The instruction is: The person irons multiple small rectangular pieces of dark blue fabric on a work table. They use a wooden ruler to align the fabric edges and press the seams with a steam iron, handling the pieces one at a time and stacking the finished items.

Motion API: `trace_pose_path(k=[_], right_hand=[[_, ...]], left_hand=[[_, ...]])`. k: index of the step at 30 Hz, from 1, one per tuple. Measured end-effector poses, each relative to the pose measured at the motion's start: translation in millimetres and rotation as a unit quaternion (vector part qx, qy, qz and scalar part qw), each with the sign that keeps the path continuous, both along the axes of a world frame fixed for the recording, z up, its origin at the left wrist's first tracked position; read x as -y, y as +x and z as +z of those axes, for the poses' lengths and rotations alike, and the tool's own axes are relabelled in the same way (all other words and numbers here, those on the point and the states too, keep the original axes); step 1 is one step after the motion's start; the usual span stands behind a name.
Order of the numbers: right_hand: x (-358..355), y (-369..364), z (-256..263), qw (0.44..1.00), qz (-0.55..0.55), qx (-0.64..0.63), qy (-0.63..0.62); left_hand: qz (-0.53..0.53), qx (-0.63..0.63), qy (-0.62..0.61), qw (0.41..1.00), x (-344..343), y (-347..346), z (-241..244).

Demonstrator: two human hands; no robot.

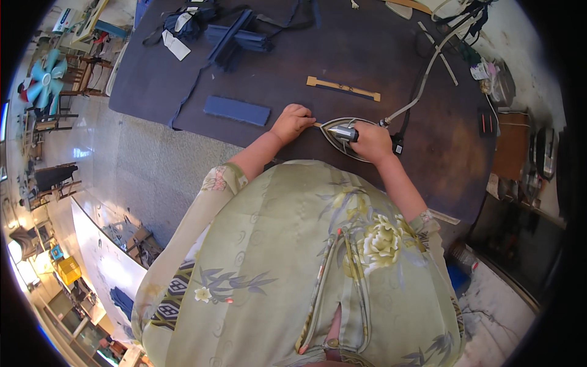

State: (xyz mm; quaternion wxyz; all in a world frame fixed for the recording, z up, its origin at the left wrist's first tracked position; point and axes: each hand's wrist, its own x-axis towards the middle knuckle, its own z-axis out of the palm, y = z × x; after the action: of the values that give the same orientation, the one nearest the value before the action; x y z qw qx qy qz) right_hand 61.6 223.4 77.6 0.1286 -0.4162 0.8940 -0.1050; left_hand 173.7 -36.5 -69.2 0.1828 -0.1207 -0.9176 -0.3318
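My right hand point(373, 142) grips the dark handle of a steam iron point(338, 146), which rests on the dark cloth-covered table point(284, 69) with its tip towards the left. Just left of that tip, my left hand point(293, 124) has its fingertips closed on the end of a narrow tan strip point(317, 124). The iron and my fingers hide most of this strip. Beyond the iron lies a tan template point(344, 87) with wider ends, a dark blue strip along its edge. A flat blue fabric rectangle point(236, 110) is left of my left hand.
Stacked blue fabric strips point(238, 36) and a white tag point(176, 46) lie at the far left of the table. The iron's hose point(424, 85) arcs to the back right. A blue-bladed fan point(46, 79) stands off to the left.
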Motion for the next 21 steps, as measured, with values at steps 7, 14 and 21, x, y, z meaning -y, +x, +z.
trace_pose_path(k=[7,14,21], right_hand=[[29,8,-1,1.000,0.004,0.012,0.025],[39,11,-2,1.000,0.010,-0.001,0.009],[62,16,-15,1.000,0.024,-0.003,-0.004]], left_hand=[[-0.026,0.004,-0.029,0.999,11,2,4],[-0.023,0.012,-0.011,1.000,21,9,8],[0.023,0.056,-0.005,0.998,28,7,23]])
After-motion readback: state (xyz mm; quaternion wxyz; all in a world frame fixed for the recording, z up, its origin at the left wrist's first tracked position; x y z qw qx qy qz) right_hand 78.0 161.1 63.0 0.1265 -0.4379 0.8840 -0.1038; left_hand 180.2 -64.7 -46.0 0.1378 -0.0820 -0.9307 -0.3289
